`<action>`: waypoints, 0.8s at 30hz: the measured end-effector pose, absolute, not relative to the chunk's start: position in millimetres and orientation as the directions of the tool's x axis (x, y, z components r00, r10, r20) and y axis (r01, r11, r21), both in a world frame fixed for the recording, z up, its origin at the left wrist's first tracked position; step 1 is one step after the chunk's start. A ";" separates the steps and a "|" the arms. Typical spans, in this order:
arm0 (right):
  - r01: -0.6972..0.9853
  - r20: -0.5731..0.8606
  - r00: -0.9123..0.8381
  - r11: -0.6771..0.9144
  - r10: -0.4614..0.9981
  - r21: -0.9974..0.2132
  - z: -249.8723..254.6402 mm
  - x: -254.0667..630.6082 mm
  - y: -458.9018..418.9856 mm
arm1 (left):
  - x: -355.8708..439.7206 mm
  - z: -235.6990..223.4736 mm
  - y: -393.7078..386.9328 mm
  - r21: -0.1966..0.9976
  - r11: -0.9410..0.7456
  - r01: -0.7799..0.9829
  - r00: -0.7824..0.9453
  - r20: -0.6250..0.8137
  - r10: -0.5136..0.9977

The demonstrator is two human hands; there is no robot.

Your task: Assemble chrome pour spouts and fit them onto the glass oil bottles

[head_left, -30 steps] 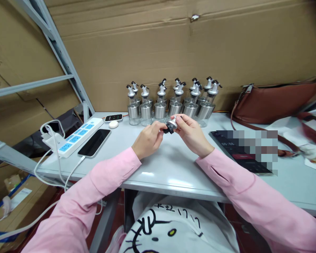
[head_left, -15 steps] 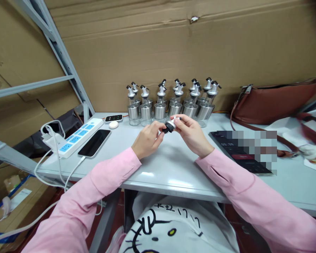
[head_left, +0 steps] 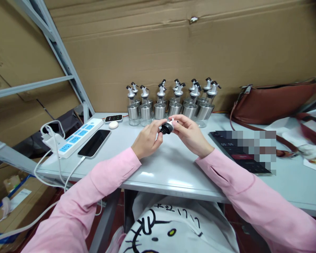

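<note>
Pinching the pourer (head_left: 167, 127) together, left hand (head_left: 146, 139) and right hand (head_left: 191, 136) hold it — more black stopper (head_left: 163, 130) showing than before.

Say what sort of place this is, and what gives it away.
Probably a makeshift workstation in a storeroom or small workshop, though I can't be sure. Signs: the grey metal frame, the cardboard backing behind the table, and the cluster of near-identical pourer-topped bottles.

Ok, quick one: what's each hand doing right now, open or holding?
Left hand: closed, at the black end of the pourer top.
Right hand: closed, holding the silver end.
</note>
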State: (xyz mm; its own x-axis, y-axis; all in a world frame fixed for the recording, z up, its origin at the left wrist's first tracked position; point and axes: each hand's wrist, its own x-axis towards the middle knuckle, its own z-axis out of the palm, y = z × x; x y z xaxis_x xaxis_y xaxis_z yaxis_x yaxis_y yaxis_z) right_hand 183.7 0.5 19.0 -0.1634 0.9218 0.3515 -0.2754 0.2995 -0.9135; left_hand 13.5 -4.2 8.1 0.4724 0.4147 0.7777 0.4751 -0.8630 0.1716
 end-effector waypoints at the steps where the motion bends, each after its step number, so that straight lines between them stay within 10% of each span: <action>1: -0.280 0.350 -0.169 0.296 0.921 -0.913 18.8 183.7 0.4 | 13.4 8.1 -4.1 0.167 -0.865 0.473 0.477 0.777 0.411; 24: -0.251 0.326 -0.196 0.274 0.925 -0.928 19.9 183.8 -0.7 | 13.3 8.6 -3.8 0.148 -0.867 0.476 0.496 0.769 0.403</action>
